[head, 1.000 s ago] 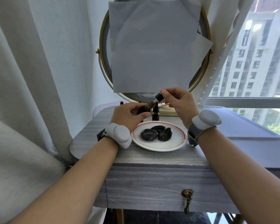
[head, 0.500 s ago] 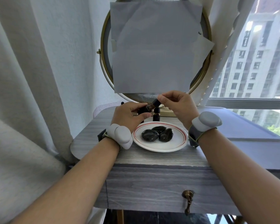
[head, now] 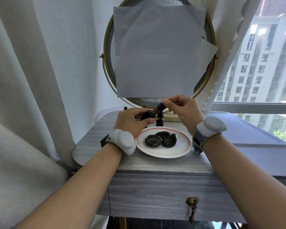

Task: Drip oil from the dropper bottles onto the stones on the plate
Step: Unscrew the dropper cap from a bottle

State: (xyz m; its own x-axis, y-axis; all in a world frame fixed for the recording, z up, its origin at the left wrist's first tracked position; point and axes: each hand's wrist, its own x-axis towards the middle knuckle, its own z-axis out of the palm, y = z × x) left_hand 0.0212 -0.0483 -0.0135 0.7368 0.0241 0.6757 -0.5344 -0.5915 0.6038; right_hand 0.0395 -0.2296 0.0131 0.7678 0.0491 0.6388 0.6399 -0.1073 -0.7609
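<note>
Our left hand (head: 130,120) grips the dropper bottle (head: 153,113) just above the table (head: 155,164). The bottle's long axis tilts up and to the right, so its cap (head: 161,106) points at our right hand (head: 185,109), whose fingertips pinch it. We count two bottles: the second bottle (head: 160,120) stands upright behind the one plate (head: 180,151), which holds three stones (head: 153,140).

Plate (head: 163,154) sitting mid-bench (head: 155,164), three stones (head: 153,140) lying on it, touching. Upright bottle (head: 159,119) standing just behind plate. Tilted bottle (head: 151,113) hanging over plate's back edge, left hand (head: 130,121) gripping it leftward, right hand (head: 183,109) pinching its cap (head: 161,106) rightward. Mirror (head: 110,47) standing behind everything.
</note>
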